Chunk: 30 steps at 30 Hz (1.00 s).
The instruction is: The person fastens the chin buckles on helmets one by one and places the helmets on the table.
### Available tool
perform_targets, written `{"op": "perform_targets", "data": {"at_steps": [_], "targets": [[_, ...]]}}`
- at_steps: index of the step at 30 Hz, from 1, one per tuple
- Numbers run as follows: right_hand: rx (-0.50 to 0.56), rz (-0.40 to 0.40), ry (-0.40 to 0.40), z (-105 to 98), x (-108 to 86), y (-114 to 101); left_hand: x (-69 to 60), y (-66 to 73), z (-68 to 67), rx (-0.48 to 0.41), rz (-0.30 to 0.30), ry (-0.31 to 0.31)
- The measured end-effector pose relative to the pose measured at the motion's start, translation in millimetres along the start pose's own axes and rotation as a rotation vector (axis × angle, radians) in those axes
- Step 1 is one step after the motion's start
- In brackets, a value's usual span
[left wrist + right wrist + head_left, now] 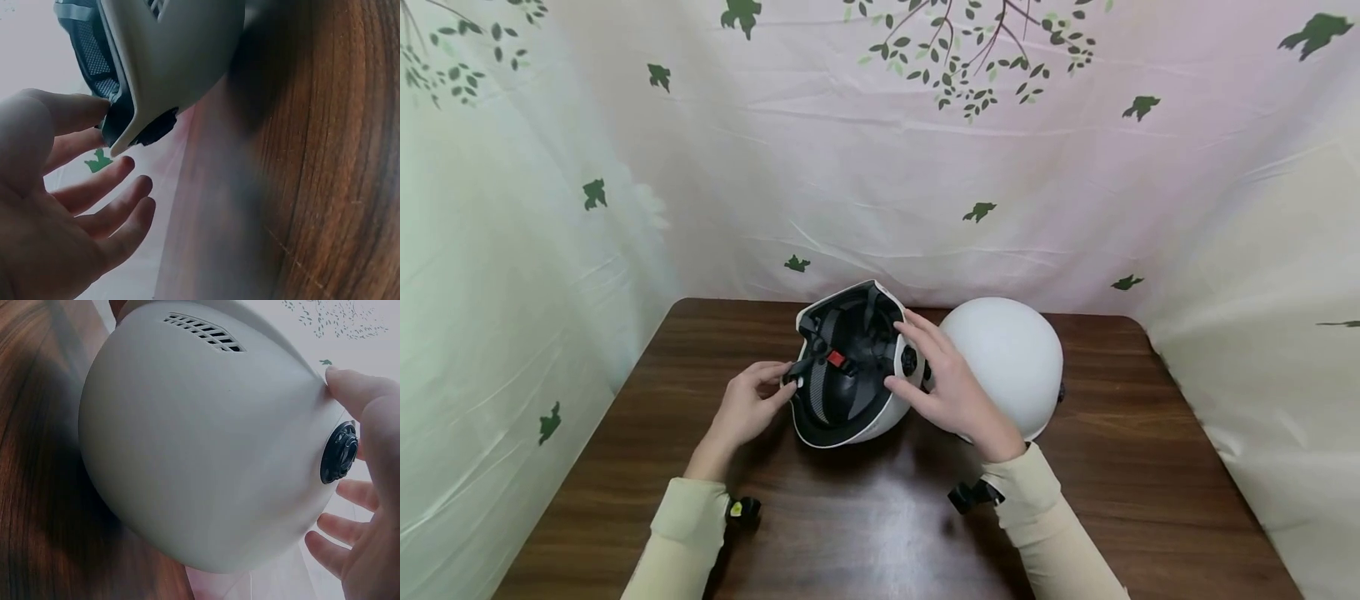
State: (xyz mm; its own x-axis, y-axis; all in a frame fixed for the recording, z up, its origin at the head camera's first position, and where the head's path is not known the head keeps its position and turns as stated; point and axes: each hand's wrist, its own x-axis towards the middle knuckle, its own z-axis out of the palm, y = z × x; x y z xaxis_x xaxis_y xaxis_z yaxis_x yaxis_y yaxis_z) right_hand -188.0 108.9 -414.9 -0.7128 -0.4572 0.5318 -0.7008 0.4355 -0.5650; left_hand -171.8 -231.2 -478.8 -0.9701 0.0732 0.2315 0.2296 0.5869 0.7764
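Note:
A white helmet (887, 412) is turned with its opening up, showing a black padded lining (838, 400), dark straps and a red buckle (836, 358). At its left rim my left hand (751, 408) pinches the edge between thumb and index finger; the other fingers (112, 212) stand apart from the shell in the left wrist view. My right hand (951, 387) holds the opposite side, thumb and fingers around a round black knob (339, 453). A slatted vent (203, 331) shows on the shell in the right wrist view.
A second white helmet (1003, 358) sits dome up just right of the first, partly behind my right hand. Both are on a dark brown wooden table (1112, 467). A pale curtain (880, 167) with green bird and leaf prints surrounds the table's back and sides.

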Motion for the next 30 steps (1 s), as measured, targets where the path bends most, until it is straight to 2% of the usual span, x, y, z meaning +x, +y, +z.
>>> {"op": "perform_targets", "data": {"at_steps": [5, 11, 20, 30], "targets": [[-0.014, 0.006, 0.023, 1, -1.6, 1, 2.1, -1.8, 3.1, 0.003, 0.001, -0.040], [-0.023, -0.022, 0.072, 4, -1.4, 2, 5.9, -0.8, 8.6, 0.014, -0.016, -0.066], [-0.037, -0.017, 0.074, 2, -5.4, 1, 3.9, -0.7, 16.4, 0.027, -0.041, -0.114], [-0.042, 0.013, 0.062, 0, -4.8, -1, 7.1, -0.6, 24.0, 0.066, -0.021, -0.146]]}}
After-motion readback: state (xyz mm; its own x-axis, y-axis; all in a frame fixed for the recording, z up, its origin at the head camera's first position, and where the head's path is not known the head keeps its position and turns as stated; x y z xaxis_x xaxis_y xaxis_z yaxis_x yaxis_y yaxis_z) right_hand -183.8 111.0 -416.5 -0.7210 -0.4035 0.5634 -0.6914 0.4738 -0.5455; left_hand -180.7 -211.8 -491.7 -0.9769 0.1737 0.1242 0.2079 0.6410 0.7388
